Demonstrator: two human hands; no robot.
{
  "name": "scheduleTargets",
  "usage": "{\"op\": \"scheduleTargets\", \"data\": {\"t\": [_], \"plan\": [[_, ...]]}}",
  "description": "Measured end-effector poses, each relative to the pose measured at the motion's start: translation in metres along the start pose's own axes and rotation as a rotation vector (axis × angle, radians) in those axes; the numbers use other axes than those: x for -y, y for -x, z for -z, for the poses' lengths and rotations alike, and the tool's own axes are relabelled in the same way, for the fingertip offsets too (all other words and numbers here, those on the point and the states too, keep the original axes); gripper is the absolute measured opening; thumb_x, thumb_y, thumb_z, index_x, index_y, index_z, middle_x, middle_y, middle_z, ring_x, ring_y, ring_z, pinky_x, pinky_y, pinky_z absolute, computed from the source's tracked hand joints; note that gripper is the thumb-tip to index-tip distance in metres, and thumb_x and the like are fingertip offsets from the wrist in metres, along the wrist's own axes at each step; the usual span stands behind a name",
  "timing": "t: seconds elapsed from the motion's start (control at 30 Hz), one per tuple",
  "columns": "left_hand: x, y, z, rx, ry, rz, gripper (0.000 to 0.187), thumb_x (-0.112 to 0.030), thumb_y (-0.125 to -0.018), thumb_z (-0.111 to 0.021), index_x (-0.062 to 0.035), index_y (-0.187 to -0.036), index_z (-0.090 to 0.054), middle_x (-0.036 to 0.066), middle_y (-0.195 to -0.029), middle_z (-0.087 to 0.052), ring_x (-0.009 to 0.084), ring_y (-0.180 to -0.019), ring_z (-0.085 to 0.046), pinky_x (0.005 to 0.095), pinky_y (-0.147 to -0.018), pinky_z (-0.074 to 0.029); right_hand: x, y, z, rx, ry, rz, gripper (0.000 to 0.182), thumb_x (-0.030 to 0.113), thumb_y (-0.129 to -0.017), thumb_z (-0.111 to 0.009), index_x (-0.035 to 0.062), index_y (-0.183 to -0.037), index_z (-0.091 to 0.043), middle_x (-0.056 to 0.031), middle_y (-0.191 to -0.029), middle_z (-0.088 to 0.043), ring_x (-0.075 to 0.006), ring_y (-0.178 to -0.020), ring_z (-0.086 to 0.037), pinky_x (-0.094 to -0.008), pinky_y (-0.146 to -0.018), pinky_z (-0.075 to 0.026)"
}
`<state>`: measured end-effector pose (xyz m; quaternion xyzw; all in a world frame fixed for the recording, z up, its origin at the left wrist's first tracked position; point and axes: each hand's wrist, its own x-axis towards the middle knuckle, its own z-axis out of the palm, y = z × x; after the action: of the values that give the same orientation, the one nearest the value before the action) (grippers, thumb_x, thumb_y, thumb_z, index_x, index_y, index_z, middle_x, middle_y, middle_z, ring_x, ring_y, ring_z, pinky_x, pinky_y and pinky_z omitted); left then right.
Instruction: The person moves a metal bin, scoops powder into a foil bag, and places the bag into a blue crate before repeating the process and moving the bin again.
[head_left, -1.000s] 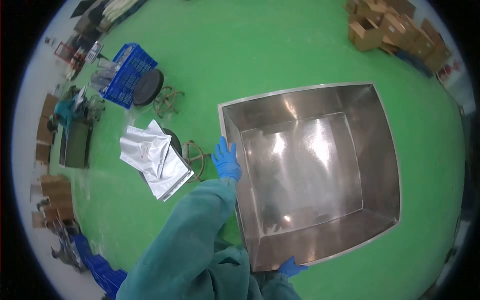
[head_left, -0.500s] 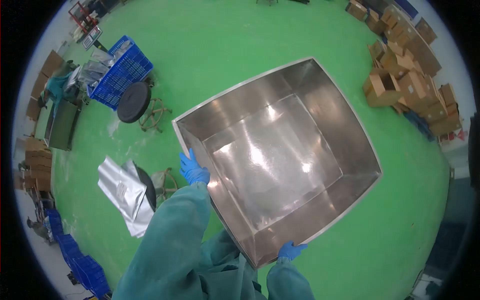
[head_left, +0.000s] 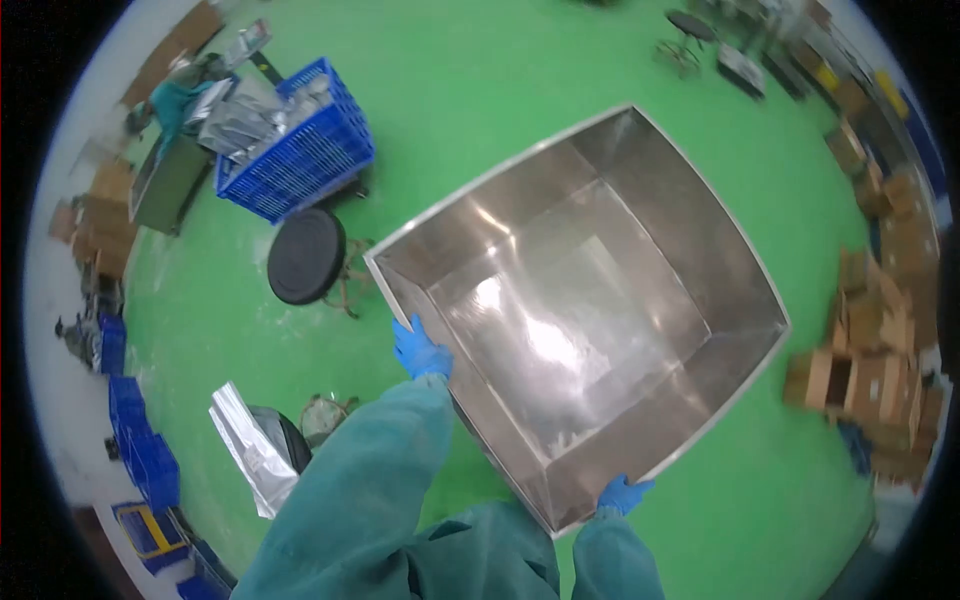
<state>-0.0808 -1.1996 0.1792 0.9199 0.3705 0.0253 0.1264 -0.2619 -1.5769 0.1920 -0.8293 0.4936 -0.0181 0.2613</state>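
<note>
A large square stainless steel bin (head_left: 630, 330) fills the middle of the view, its open top facing me and its bottom shiny. My left hand (head_left: 421, 349), in a blue glove, is closed over the rim on its left side. At the near edge, my right hand (head_left: 624, 494), also gloved in blue, grips the rim. The bin is turned at an angle, one corner close to my body. Parts of my fingers are hidden around the outside of the walls. Small pale bits lie in the bottom near the close corner.
To the left are a round black stool (head_left: 306, 256), a blue crate (head_left: 300, 165) of silvery bags, and another stool bearing a silver bag (head_left: 255, 455). Cardboard boxes (head_left: 870, 385) are piled at the right. A person (head_left: 175, 105) is at the upper left.
The view has turned and moved forward: the blue crate and stools appear closer and lower, the boxes further right. Both hands keep their hold on the bin.
</note>
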Motion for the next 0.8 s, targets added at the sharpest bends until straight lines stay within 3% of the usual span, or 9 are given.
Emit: {"op": "scheduleTargets", "data": {"t": [0.17,0.23,0.27,0.33,0.37,0.43,0.5,0.67,0.8], "plan": [[-0.084,-0.086,-0.007,-0.052,0.083,0.119,0.072,-0.018,-0.063,-0.065,-0.0122,-0.13,-0.039,0.023,-0.137,-0.023,0.0371,-0.126,-0.026,0.0439,-0.101,-0.024,0.144,-0.106,-0.038,0.163,-0.017,-0.043,0.067,0.014,-0.078,-0.052,-0.0093,-0.132,-0.021,-0.033,-0.125,-0.039,-0.0394,-0.113,-0.046,-0.0397,-0.095,-0.036],[-0.118,-0.127,-0.011,-0.045,0.111,0.155,0.071,-0.018,-0.062,-0.065,-0.0122,-0.129,-0.041,0.023,-0.136,-0.024,0.0374,-0.125,-0.027,0.0437,-0.1,-0.025,0.151,-0.167,-0.084,0.038,0.127,0.236,0.067,0.016,-0.079,-0.052,-0.0087,-0.133,-0.02,-0.033,-0.127,-0.037,-0.0391,-0.113,-0.046,-0.0395,-0.095,-0.037],[-0.13,-0.146,-0.019,-0.056,0.132,0.178,0.071,-0.019,-0.062,-0.065,-0.0125,-0.128,-0.042,0.023,-0.135,-0.024,0.0374,-0.125,-0.028,0.0432,-0.1,-0.025,0.188,-0.18,-0.088,0.053,0.138,0.247,0.067,0.016,-0.079,-0.052,-0.0087,-0.133,-0.02,-0.033,-0.127,-0.037,-0.0391,-0.113,-0.046,-0.0395,-0.095,-0.037],[-0.158,-0.184,-0.025,-0.068,0.144,0.222,0.07,-0.019,-0.062,-0.066,-0.0128,-0.127,-0.043,0.023,-0.135,-0.025,0.0373,-0.124,-0.028,0.0427,-0.1,-0.025,0.293,-0.19,-0.078,0.167,0.154,0.069,0.067,0.017,-0.08,-0.053,-0.0081,-0.133,-0.022,-0.033,-0.124,-0.041,-0.0393,-0.109,-0.049,-0.0404,-0.091,-0.04],[-0.176,-0.206,-0.026,-0.088,0.107,0.281,0.069,-0.019,-0.06,-0.067,-0.0122,-0.125,-0.045,0.023,-0.134,-0.026,0.0383,-0.123,-0.03,0.042,-0.1,-0.027,0.304,-0.212,-0.097,0.186,0.167,0.087,0.067,0.017,-0.08,-0.053,-0.0081,-0.133,-0.022,-0.033,-0.124,-0.041,-0.0393,-0.109,-0.049,-0.0404,-0.091,-0.04],[-0.208,-0.248,-0.024,-0.118,0.068,0.362,0.068,-0.019,-0.059,-0.069,-0.0117,-0.123,-0.048,0.023,-0.133,-0.028,0.0393,-0.122,-0.031,0.0413,-0.1,-0.029,0.326,-0.267,-0.143,-0.042,0.147,0.392,0.067,0.015,-0.079,-0.053,-0.0029,-0.134,-0.021,-0.0288,-0.093,-0.058,-0.0386,-0.079,-0.061,-0.0433,-0.067,-0.047],[-0.241,-0.291,-0.021,-0.116,0.054,0.374,0.069,-0.022,-0.061,-0.068,-0.0128,-0.125,-0.046,0.024,-0.135,-0.024,0.0399,-0.123,-0.029,0.0422,-0.101,-0.025,0.396,-0.294,-0.159,-0.002,0.177,0.383,0.066,0.016,-0.079,-0.053,-0.003,-0.134,-0.022,-0.0292,-0.094,-0.058,-0.0388,-0.08,-0.061,-0.0433,-0.067,-0.047],[-0.324,-0.428,-0.009,-0.104,0.122,0.431,0.066,-0.023,-0.06,-0.068,-0.0114,-0.122,-0.049,0.026,-0.134,-0.024,0.0423,-0.122,-0.028,0.043,-0.102,-0.026,0.592,-0.335,-0.193,0.097,0.183,0.284,0.06,0.019,-0.08,-0.052,-0.0037,-0.13,-0.028,-0.0296,-0.095,-0.057,-0.0399,-0.082,-0.06,-0.0441,-0.068,-0.046],[-0.391,-0.544,0.009,-0.089,0.131,0.464,0.062,-0.02,-0.06,-0.068,-0.01,-0.119,-0.051,0.027,-0.134,-0.024,0.0432,-0.122,-0.029,0.0443,-0.1,-0.029,0.693,-0.385,-0.259,0.004,0.21,0.462,0.054,0.019,-0.08,-0.052,-0.0035,-0.125,-0.032,-0.0289,-0.09,-0.058,-0.0406,-0.08,-0.059,-0.0447,-0.068,-0.046]]}}
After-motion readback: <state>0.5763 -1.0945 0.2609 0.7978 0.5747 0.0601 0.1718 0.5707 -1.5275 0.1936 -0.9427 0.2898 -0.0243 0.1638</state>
